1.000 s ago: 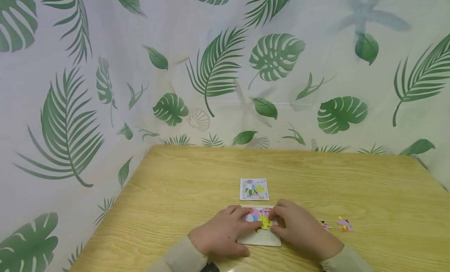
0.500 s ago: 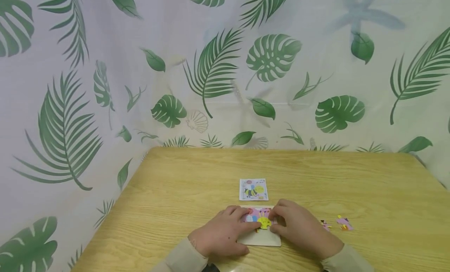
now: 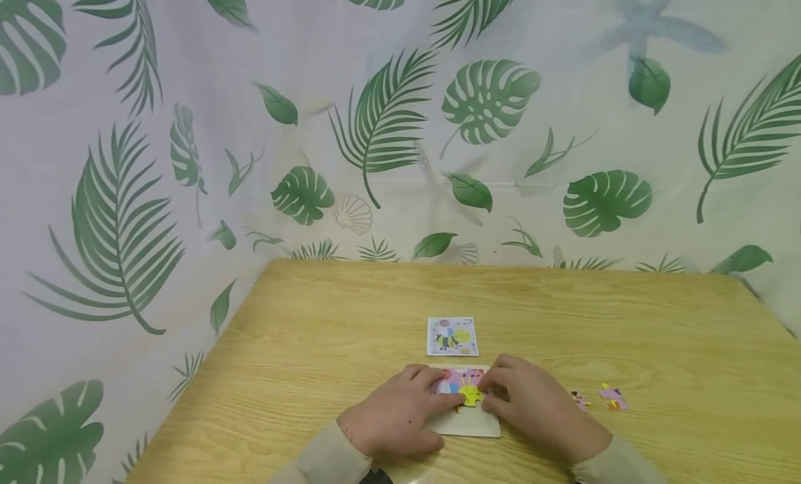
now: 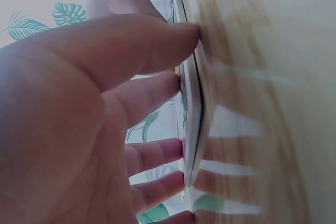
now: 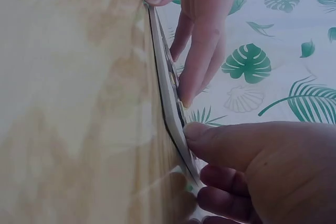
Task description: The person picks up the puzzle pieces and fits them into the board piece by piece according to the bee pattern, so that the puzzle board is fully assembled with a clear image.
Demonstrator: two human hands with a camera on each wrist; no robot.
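Observation:
In the head view, a bee jigsaw puzzle (image 3: 452, 386) in pink, blue and yellow covers the upper part of a pale board (image 3: 466, 425). My left hand (image 3: 400, 411) lies over the board's left side with its fingers extended, fingertips resting on the joined pieces. From the right, my right hand (image 3: 532, 404) holds its thumb and bent forefinger at a yellow puzzle piece (image 3: 473, 396) on the assembled part's right edge; the fingers hide part of it. The right wrist view shows the right thumb (image 5: 199, 132) against the board's top side, with the other fingers curled at the edge.
Behind the board lies a square bee picture card (image 3: 452, 336). Loose puzzle pieces (image 3: 614, 398) lie to the right of my right hand, one partly hidden by the forearm. A leaf-printed curtain (image 3: 400, 122) hangs behind the wooden table (image 3: 325, 317).
Both hands stay in nearly the same place on the puzzle. Only a slight shift of the head view shows.

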